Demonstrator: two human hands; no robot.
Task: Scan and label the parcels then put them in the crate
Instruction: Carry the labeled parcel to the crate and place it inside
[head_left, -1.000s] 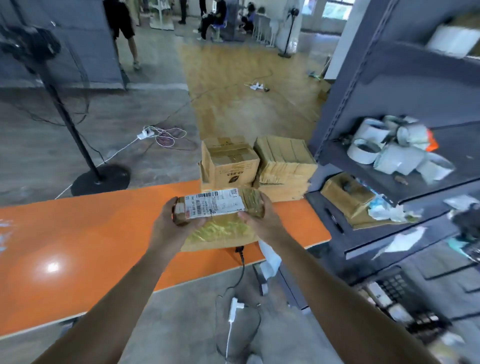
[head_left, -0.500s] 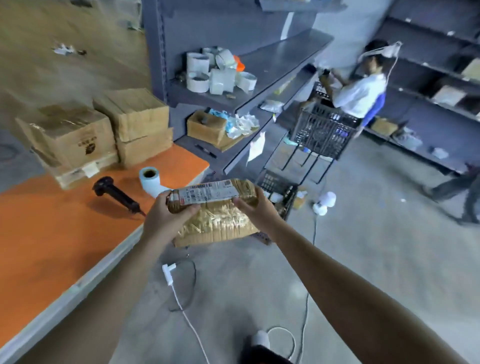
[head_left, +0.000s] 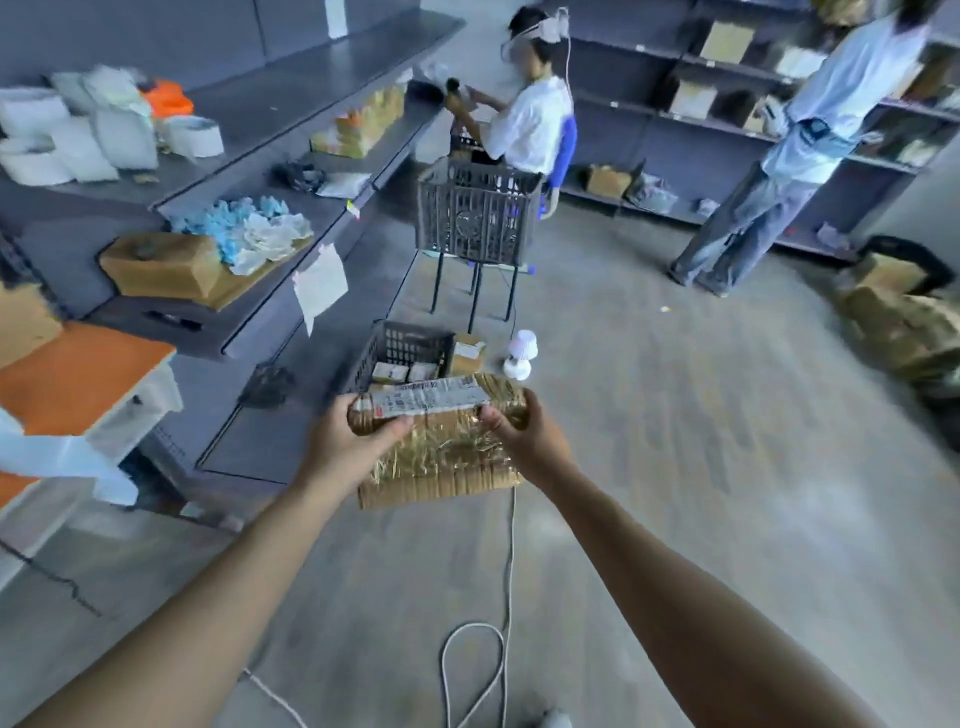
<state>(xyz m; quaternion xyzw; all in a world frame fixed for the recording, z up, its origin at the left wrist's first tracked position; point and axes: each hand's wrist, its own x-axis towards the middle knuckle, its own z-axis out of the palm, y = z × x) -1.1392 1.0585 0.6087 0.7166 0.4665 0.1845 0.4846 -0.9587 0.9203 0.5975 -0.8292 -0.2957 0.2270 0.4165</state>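
The fingers (head_left: 387, 428) of the left hand (head_left: 348, 441) and right hand (head_left: 530, 436) curl round opposite ends of the taped parcel (head_left: 447, 457), holding it in the air, white label (head_left: 431, 402) on top. Just beyond it the dark crate (head_left: 402, 345) stands on the floor (head_left: 649, 467), small boxes (head_left: 389, 371) inside. The orange tabletop (head_left: 78, 364) lies far left.

Single view: a wide-angle head camera, facing forward and down along both forearms. The left hand (head_left: 345, 441), right hand (head_left: 530, 436) and parcel (head_left: 447, 447) sit close, at frame centre, with the crate (head_left: 400, 345) just beyond. The floor (head_left: 675, 467) fills the lower half. Shelves (head_left: 291, 104) run up the left side, and the desk (head_left: 78, 364) corner lies at the left edge.
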